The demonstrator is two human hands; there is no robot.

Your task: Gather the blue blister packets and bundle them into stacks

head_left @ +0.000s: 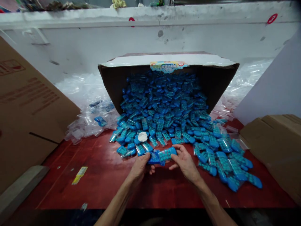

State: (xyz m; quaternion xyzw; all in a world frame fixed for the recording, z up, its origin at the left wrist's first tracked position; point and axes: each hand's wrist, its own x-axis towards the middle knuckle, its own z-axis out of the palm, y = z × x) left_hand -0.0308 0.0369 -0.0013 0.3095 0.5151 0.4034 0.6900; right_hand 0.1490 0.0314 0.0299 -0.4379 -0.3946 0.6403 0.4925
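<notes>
Near the front of the pile, my left hand (141,165) pinches a dark blue printed plastic wrapper (154,157) between thumb and fingers. My right hand (184,159) grips the blue end of a small phone-shaped plastic case (167,153), which shows rows of teal dots under a clear cover. The case's left end meets the wrapper; whether it sits inside or just against it I cannot tell. Just beyond both hands lies a heap of similar blue cases (162,119), spilling from a carton (225,83) tipped on its side. A white round lump (142,136) rests on them.
Clear plastic sleeves (81,121) are piled left of the carton, with more clear pieces (242,84) at the right. Cardboard boxes (30,94) (275,147) flank the red table (98,185). A yellow-and-white label (80,175) lies on the left part of the tabletop.
</notes>
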